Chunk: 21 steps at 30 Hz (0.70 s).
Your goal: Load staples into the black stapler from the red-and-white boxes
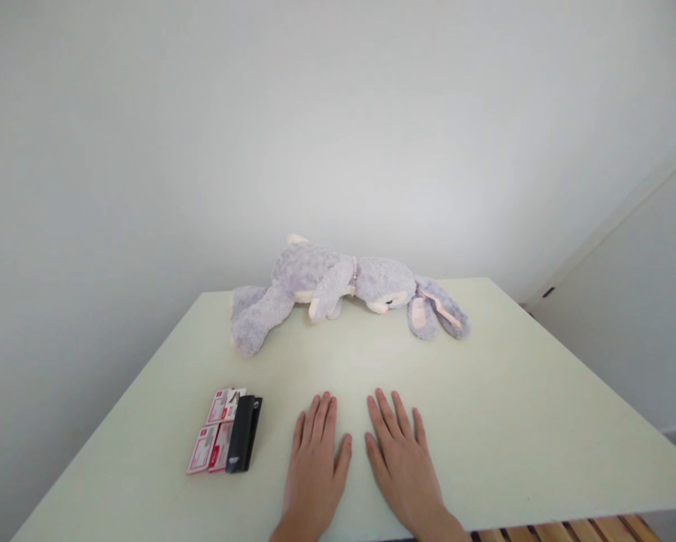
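My left hand (314, 467) lies flat, palm down, near the table's front edge, fingers stretched out and thumb apart. Beside it, my right hand (401, 463) rests the same way with its fingers spread. Neither holds anything. To the left of my left hand, and apart from it, is a black stapler (243, 435). Small red-and-white staple boxes (203, 448) lie against the stapler's left side. Beyond both hands, a grey plush rabbit (315, 275) lies on its side, ears to the right and feet to the left, with a beaded band around its neck.
The pale table (501, 406) stands against a plain white wall (338, 128) at the back. On the right is a white door-like panel (631, 301). Wooden slats (552, 531) show below the front right edge.
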Each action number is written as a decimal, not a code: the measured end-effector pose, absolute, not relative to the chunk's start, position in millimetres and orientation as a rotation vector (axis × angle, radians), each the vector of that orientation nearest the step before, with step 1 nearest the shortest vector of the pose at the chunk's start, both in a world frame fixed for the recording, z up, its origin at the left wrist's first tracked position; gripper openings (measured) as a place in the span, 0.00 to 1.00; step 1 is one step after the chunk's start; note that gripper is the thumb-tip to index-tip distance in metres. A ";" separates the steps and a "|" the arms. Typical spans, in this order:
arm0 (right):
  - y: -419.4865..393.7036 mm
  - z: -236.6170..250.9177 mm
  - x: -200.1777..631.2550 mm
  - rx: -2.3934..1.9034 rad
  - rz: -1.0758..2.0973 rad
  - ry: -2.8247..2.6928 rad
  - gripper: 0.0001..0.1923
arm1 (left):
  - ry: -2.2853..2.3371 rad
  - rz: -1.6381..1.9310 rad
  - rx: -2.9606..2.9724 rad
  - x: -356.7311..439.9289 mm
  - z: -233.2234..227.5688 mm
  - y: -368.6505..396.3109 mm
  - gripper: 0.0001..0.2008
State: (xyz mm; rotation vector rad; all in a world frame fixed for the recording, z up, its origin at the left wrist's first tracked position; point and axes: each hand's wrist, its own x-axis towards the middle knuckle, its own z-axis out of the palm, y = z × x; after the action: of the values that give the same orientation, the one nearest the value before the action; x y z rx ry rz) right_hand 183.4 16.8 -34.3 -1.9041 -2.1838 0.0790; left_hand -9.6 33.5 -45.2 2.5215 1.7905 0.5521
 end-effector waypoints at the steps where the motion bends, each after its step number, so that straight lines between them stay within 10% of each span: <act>1: 16.9 -34.5 183.4 -1.904 0.077 -2.184 0.32 | 1.794 0.543 2.520 -9.4 -45.1 33.4 0.33; 21: 17.5 -32.4 184.0 -1.894 0.106 -2.189 0.32 | 1.807 0.556 2.518 -8.8 -45.2 33.7 0.33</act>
State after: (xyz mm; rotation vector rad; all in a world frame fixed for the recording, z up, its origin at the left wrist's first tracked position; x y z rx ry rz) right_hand 184.0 17.5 -32.4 -1.8945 -2.1894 0.1057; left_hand -8.8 33.7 -45.2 2.5178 1.8066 0.5555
